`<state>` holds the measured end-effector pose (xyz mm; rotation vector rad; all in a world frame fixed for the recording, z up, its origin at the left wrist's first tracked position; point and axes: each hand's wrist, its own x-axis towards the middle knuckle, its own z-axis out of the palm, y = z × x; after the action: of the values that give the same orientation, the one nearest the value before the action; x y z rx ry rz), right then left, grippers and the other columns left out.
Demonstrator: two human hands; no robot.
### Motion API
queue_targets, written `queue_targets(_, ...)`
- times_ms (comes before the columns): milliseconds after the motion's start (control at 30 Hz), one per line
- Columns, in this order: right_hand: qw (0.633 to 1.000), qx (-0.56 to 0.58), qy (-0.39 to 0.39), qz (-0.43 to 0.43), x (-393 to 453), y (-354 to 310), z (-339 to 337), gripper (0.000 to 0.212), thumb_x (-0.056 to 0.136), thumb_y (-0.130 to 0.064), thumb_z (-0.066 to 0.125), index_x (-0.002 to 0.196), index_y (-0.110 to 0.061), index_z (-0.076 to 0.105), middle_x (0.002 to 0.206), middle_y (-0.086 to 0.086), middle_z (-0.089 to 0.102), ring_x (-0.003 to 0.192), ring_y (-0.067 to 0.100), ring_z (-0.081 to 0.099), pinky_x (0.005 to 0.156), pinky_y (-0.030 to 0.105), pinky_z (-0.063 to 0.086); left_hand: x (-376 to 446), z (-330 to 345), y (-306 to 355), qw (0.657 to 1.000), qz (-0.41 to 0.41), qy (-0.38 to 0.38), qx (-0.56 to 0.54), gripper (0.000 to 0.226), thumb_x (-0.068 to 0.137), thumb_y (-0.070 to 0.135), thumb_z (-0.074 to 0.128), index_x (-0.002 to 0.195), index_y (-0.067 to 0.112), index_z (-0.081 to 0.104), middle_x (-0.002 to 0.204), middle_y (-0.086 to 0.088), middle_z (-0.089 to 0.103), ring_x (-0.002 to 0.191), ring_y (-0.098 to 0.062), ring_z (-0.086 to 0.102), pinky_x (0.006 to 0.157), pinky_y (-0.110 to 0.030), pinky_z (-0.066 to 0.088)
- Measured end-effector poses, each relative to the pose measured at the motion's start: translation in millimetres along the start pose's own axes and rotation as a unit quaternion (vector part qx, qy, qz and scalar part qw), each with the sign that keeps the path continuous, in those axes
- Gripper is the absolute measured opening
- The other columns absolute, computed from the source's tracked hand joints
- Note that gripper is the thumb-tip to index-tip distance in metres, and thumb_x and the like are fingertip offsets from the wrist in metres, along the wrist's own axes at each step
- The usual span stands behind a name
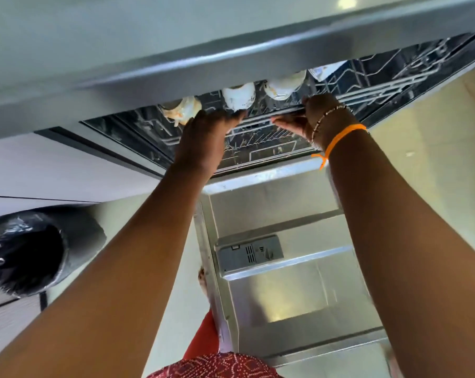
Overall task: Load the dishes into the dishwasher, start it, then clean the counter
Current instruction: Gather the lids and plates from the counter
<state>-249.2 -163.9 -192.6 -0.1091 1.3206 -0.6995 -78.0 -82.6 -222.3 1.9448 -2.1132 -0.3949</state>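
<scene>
Both hands were seen reaching under the edge of the table (176, 64) to the front rail of the upper rack (272, 111) of the open dishwasher. The left hand (206, 132) was laid against the rail with fingers stretched forward and fairly straight, the fingertips touching the wire near a white cup (239, 98); no wrapped grip was shown there. The right hand (310, 115) was curled round the same rail, thumb below and fingers hooked over the top, so the rack was grasped on that side. A beaded bracelet (326, 115) and an orange band (342, 135) were worn on the right wrist. Three soiled white cups were seen standing mouth-down in a row along the rack front, a stained one (181, 110) just beside the left hand. The dishwasher door (285, 268) was lying open below, its detergent compartment (248, 253) closed. A bin lined with a black bag (26, 252) was seen at the left.
</scene>
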Motion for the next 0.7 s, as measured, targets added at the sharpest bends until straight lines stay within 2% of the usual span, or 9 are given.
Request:
queue_targets(100, 1.000, -0.017, -0.007, -0.015, 9.1, 0.9, -4.5, 0.041, 0.103, -0.019, 0.020, 0.075, 0.003, 0.039, 0.110, 0.034, 0.058, 0.045, 0.035, 0.063, 0.050, 0.037, 0.054, -0.4, 3.4, -2.6, 1.000, 0.012, 0.005, 0.001, 0.066, 0.086, -0.017, 0.041, 0.139, 0.023, 0.043, 0.120, -0.020, 0.061, 0.103, -0.034, 0.060, 0.089, -0.047, 0.050)
queue_targets(200, 0.997, -0.071, 0.017, -0.036, 6.4, 8.4, -4.3, 0.036, 0.103, -0.025, 0.020, 0.085, -0.002, 0.041, 0.049, 0.018, 0.062, 0.033, 0.023, 0.059, 0.044, 0.031, 0.053, -3.8, 5.8, 0.8, 0.999, 0.012, 0.051, -0.005, 0.065, 0.079, -0.022, 0.046, 0.132, 0.015, 0.052, 0.112, -0.019, 0.063, 0.096, -0.036, 0.060, 0.085, -0.046, 0.051)
queue_targets(300, 0.973, -0.118, 0.046, -0.192, 9.4, 36.9, -13.9, 0.023, 0.101, -0.031, 0.029, 0.096, -0.013, 0.042, 0.056, 0.008, 0.060, 0.040, 0.012, 0.060, 0.044, 0.025, 0.054, -16.6, 13.3, 12.4, 0.990, 0.000, 0.141, 0.009, 0.062, 0.069, -0.021, 0.059, 0.124, 0.010, 0.060, 0.116, -0.016, 0.060, 0.099, -0.033, 0.058, 0.081, -0.039, 0.055)
queue_targets(367, 0.937, -0.120, 0.075, -0.318, 25.0, 78.0, -32.1, 0.023, 0.098, -0.031, 0.034, 0.083, -0.016, 0.043, 0.061, 0.005, 0.051, 0.044, 0.012, 0.055, 0.044, 0.024, 0.051, -34.2, 26.1, 20.1, 0.989, 0.007, 0.147, 0.010, 0.064, 0.072, -0.014, 0.058, 0.132, 0.009, 0.053, 0.130, -0.015, 0.052, 0.117, -0.033, 0.050, 0.096, -0.038, 0.049)
queue_targets(433, 0.891, -0.235, 0.109, -0.372, 50.4, 114.3, -49.6, 0.013, 0.090, -0.023, 0.040, 0.080, -0.022, 0.048, 0.064, 0.004, 0.054, 0.055, 0.019, 0.057, 0.054, 0.034, 0.052, -56.4, 40.5, 23.1, 0.993, 0.014, 0.120, 0.014, 0.066, 0.074, -0.008, 0.056, 0.137, 0.010, 0.046, 0.142, -0.012, 0.042, 0.136, -0.034, 0.031, 0.112, -0.037, 0.031)
queue_targets(500, 0.791, -0.479, 0.128, -0.358, 79.1, 133.4, -62.0, 0.024, 0.087, -0.009, 0.043, 0.100, -0.020, 0.058, 0.097, 0.012, 0.064, 0.091, 0.030, 0.061, 0.081, 0.042, 0.049, -72.1, 57.8, 19.4, 0.997, 0.020, 0.076, -0.004, 0.066, 0.074, -0.006, 0.059, 0.136, 0.010, 0.046, 0.143, -0.011, 0.041, 0.138, -0.033, 0.028, 0.112, -0.039, 0.033)
queue_targets(567, 0.652, -0.680, 0.076, -0.328, 105.0, 138.6, -64.4, 0.049, 0.086, -0.003, 0.042, 0.135, -0.008, 0.039, 0.139, 0.017, 0.041, 0.127, 0.031, 0.042, 0.105, 0.038, 0.033, -78.5, 76.0, 10.3, 0.999, 0.003, 0.023, -0.038, 0.063, 0.075, -0.005, 0.061, 0.135, 0.009, 0.048, 0.140, -0.011, 0.043, 0.132, -0.031, 0.039, 0.104, -0.039, 0.041)
queue_targets(633, 0.525, -0.795, 0.024, -0.303, 123.6, 136.8, -56.4, 0.066, 0.087, -0.008, 0.041, 0.146, -0.003, 0.011, 0.154, 0.016, 0.012, 0.142, 0.031, 0.015, 0.116, 0.039, 0.015, -79.5, 89.7, 1.7, 0.996, -0.042, -0.012, -0.081, 0.060, 0.079, -0.004, 0.058, 0.136, 0.010, 0.047, 0.137, -0.012, 0.044, 0.127, -0.028, 0.044, 0.101, -0.035, 0.041)
queue_targets(700, 0.460, -0.849, 0.020, -0.260, 142.6, 132.6, -54.8, 0.067, 0.091, -0.014, 0.036, 0.147, -0.006, 0.000, 0.157, 0.010, 0.000, 0.145, 0.027, 0.002, 0.117, 0.046, 0.004, -79.2, 102.9, -2.6, 0.989, -0.082, -0.036, -0.120, 0.059, 0.083, -0.004, 0.054, 0.139, 0.011, 0.042, 0.136, -0.011, 0.042, 0.125, -0.025, 0.044, 0.100, -0.031, 0.040)
